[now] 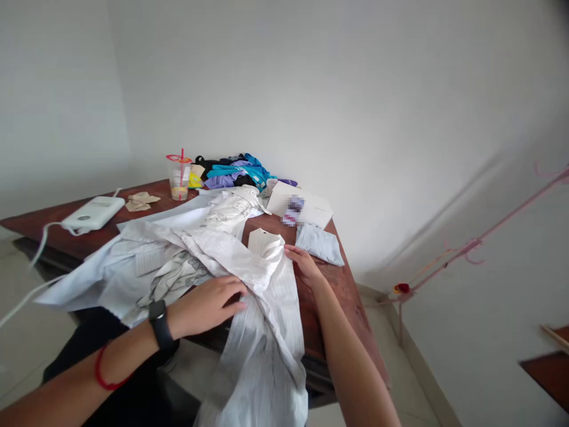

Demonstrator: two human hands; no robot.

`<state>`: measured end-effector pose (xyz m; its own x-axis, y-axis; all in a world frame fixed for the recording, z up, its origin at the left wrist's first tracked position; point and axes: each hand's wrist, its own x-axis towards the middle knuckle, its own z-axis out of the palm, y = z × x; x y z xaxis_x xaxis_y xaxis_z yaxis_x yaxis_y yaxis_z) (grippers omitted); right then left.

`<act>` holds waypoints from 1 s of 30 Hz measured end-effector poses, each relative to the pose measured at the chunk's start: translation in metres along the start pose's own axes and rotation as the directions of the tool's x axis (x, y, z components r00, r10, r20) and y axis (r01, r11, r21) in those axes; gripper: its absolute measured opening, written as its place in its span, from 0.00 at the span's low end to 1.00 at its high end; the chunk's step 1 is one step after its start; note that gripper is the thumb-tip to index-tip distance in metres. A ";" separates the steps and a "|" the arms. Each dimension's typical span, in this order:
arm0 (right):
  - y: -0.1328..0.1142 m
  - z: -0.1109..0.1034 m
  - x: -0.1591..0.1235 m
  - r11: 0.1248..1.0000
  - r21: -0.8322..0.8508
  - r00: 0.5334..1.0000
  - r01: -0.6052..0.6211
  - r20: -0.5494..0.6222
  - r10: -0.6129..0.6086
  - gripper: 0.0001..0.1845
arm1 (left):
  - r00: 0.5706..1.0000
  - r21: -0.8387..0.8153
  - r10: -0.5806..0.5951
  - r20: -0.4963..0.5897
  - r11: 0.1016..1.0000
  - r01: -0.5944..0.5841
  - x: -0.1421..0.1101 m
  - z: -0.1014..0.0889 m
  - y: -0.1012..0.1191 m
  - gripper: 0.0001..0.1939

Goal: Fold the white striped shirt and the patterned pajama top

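A white striped shirt [284, 308] lies across the near part of the dark wooden table [311, 290] and hangs over the front edge. Its collar end points away from me. My right hand [304, 265] has its fingertips closed on the shirt's right edge near the collar. My left hand [211, 303], with a black watch on the wrist, rests at the shirt's left side, fingers slightly bent and thumb apart. To the left are white garments [115, 279] in a loose heap, with a patterned cloth [175, 279] among them.
At the back are a plastic cup with straw [179, 181], coloured clothes [240, 172], and a white box [317, 207]. A grey-white packet [320, 243] lies near the right edge. A white corded device [94, 213] sits left. A pink rack [466, 246] leans along the right wall.
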<state>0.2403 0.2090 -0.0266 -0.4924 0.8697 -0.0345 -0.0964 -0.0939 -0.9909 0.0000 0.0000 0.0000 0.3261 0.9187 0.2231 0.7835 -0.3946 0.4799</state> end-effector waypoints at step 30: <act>0.016 -0.013 0.017 0.930 -0.284 0.906 0.234 -0.283 -0.315 0.19 | 0.883 -0.227 0.384 -0.268 0.866 -0.445 0.153 0.044 -0.022 0.23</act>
<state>0.2411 0.2285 -0.0451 -0.1708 0.9547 0.2438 0.0406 0.2541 -0.9663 0.0559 0.1497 -0.0139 0.4473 0.6551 0.6089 0.4135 -0.7552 0.5086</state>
